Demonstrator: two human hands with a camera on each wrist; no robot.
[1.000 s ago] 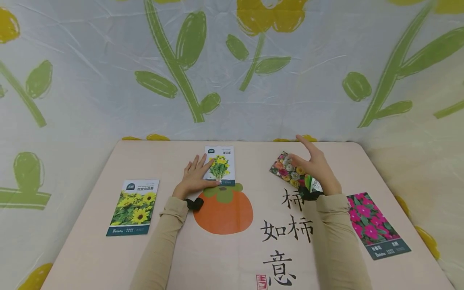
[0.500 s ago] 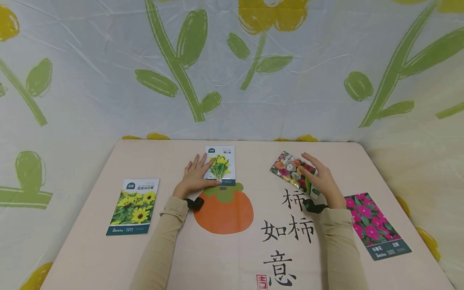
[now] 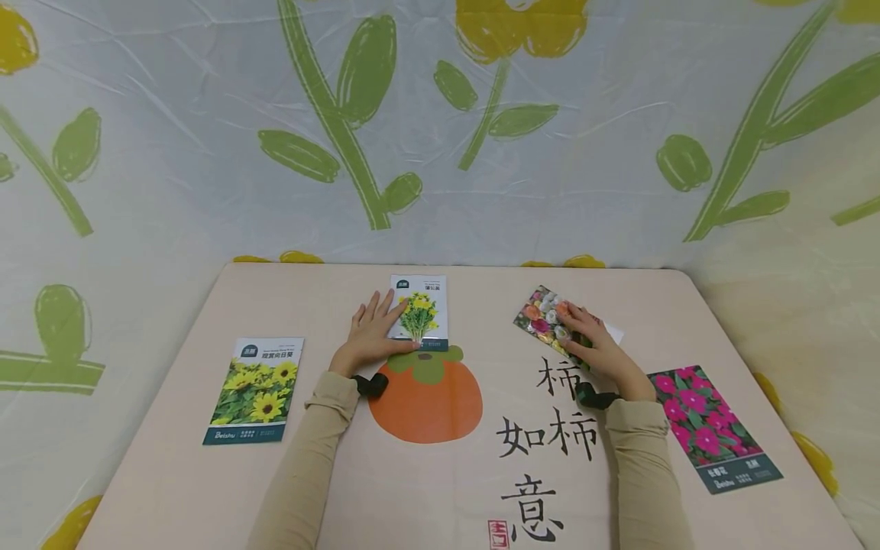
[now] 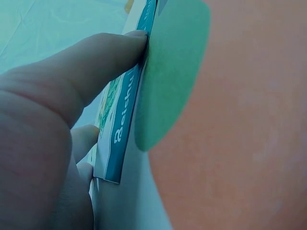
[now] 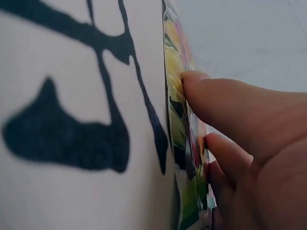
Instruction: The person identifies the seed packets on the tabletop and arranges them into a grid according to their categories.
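Head | persimmon-printed tabletop | flowered cloth behind | left fingers apart on white packet | right fingers apart on multicoloured packet

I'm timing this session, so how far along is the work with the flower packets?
Apparently done: the sunflower packet and pink-flower packet lie to either side, no hand on them. In hand: the left hand rests on the yellow-bunch packet; the right hand touches the multicoloured-flower packet. Perhaps left: straightening that last one, which sits askew.

Watching remotely, I see a free lane between the dandelion packet and rose packet; the left hand and right hand block their outer sides, a printed backdrop standing behind.
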